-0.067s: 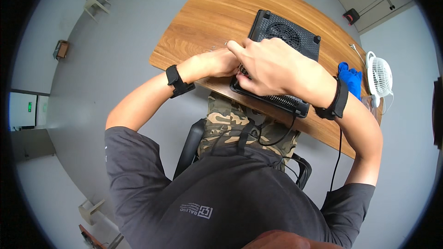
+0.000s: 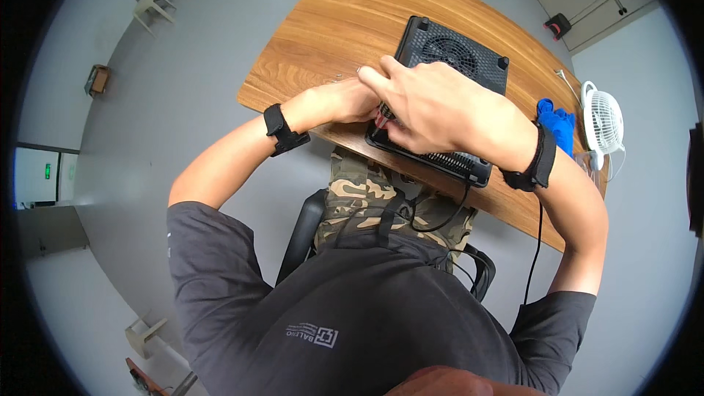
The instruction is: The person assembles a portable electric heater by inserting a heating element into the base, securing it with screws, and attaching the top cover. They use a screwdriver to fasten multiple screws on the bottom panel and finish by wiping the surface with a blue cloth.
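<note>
A black laptop cooling pad (image 2: 484,70) lies on the wooden table with its fan grille and corner feet facing up. My right hand (image 2: 440,106) is over its near left part, fingers curled round a red-and-black tool handle (image 2: 382,116); only a bit of the handle shows between my hands. My left hand (image 2: 356,100) rests close against it at the pad's left edge, its fingertips hidden behind the right hand. Some tiny metal pieces (image 2: 338,75), too small to name, lie on the table beyond my left wrist.
The wooden table (image 2: 315,29) spreads out beyond the pad. To the right are a blue cloth-like bundle (image 2: 557,126), a white fan (image 2: 605,121) and a clear container (image 2: 584,161). A black cable (image 2: 466,196) hangs from the pad's near edge toward my lap.
The fingers of my right hand have shifted slightly around the handle, and more of its red part shows. The pad and my left hand stay put.
</note>
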A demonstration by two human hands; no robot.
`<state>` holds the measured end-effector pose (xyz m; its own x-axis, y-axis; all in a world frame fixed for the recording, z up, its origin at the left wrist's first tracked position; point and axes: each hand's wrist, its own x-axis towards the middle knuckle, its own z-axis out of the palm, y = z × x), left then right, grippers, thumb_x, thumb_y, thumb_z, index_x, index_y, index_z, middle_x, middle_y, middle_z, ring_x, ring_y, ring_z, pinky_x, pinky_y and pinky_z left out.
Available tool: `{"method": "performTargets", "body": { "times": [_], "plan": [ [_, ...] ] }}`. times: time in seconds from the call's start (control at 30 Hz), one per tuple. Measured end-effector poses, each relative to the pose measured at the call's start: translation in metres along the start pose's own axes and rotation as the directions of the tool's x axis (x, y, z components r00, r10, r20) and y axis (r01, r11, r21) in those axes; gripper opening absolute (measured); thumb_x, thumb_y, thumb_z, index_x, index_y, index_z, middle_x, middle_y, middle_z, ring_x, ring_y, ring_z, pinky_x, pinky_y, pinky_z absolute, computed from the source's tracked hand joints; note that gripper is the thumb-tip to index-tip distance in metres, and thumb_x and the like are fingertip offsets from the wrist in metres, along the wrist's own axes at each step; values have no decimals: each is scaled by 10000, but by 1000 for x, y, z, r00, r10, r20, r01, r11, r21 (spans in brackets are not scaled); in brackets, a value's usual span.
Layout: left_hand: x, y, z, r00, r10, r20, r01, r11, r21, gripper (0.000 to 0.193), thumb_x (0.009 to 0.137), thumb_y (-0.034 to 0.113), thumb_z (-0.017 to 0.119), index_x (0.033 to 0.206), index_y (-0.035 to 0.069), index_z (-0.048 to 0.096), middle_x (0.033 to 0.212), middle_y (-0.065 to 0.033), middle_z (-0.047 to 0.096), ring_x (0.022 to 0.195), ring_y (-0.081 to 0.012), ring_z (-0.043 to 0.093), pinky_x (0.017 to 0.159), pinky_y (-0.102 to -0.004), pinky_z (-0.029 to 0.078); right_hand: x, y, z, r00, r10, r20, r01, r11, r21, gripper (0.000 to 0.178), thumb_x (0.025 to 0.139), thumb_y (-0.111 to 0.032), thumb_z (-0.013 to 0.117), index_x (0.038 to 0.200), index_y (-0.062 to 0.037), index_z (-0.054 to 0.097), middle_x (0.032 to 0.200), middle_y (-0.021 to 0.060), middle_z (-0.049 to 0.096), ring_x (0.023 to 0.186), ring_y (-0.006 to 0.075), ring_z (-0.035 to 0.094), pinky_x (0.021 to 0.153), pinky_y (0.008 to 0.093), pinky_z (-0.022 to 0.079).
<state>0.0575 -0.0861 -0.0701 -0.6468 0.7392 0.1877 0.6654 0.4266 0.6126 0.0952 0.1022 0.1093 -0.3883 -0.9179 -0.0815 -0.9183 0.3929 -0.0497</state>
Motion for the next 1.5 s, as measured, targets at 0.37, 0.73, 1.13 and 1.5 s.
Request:
{"method": "performTargets", "body": {
  "times": [0.37,0.73,1.13,1.5],
  "plan": [
    [-4,25,-16,998,-65,8,66,992,-104,126,879,99,658,977,25,687,965,-173,713,914,-358,669,793,-439,548,12,8,19,997,-1,-82,-1,1000,-26,304,949,-278,613,825,-6,668,684,175,688,693,365,713,627,434,576],
    [1,33,-22,981,-176,87,180,982,-49,125,879,84,644,991,55,692,976,-175,714,932,-364,665,817,-434,540,1,8,4,1000,-26,17,23,984,178,197,907,-90,652,1032,42,575,916,258,674,878,383,698,759,440,564],
    [-1,38,-25,995,-100,-14,97,987,-128,223,888,89,629,1086,-6,666,1062,-259,694,1003,-422,645,836,-456,543,5,-2,4,993,119,-1,-119,992,29,255,934,-209,593,1084,-7,632,868,197,711,817,373,727,719,440,594],
    [-3,32,-22,971,-224,83,233,964,-129,187,896,196,649,891,12,679,941,-190,718,940,-370,672,807,-449,530,8,5,14,999,15,-41,-11,996,85,284,971,-223,590,842,19,662,787,218,694,713,368,709,643,431,572]
  ]
}}
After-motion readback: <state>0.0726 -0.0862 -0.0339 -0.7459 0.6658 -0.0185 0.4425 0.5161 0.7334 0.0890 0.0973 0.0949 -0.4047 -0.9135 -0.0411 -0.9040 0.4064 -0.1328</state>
